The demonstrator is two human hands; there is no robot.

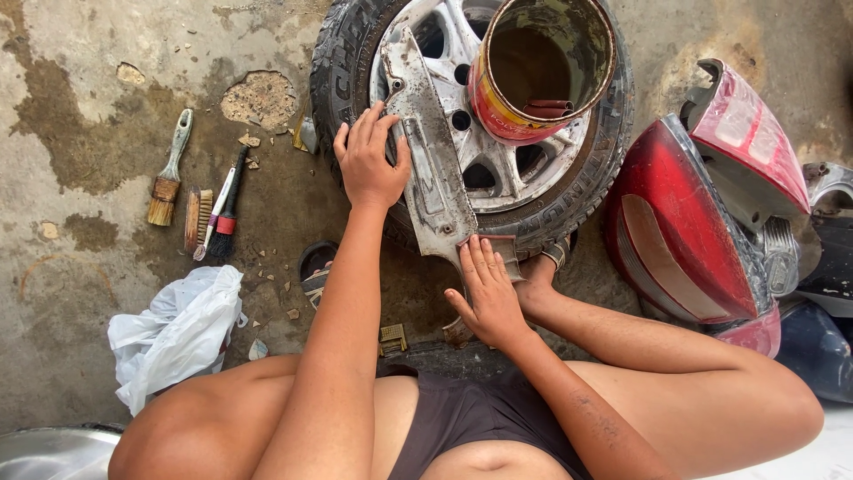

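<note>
A person is sitting on the ground with a car wheel (pixel 569 191) lying flat in front of them. A long, dirty grey metal part (pixel 431 169) is lying across the wheel, running from about 11 o'clock down to 6 o'clock. The left hand (pixel 369 160) is pressing flat on the upper end of the part, fingers spread and not curled around it. The right hand (pixel 489 293) is lying flat at the lower end, fingers straight and close together, pushing a small brown pad (pixel 503 246) against the part. The two hands are well apart.

A rusty red and yellow can (pixel 533 71) is sitting on the wheel at 1 o'clock. Red car tail lights (pixel 702 213) are lying at 3 o'clock. Brushes (pixel 200 200) are lying on the stained concrete floor (pixel 80 107) at 9 o'clock, and a white plastic bag (pixel 173 333) is lying at 8 o'clock.
</note>
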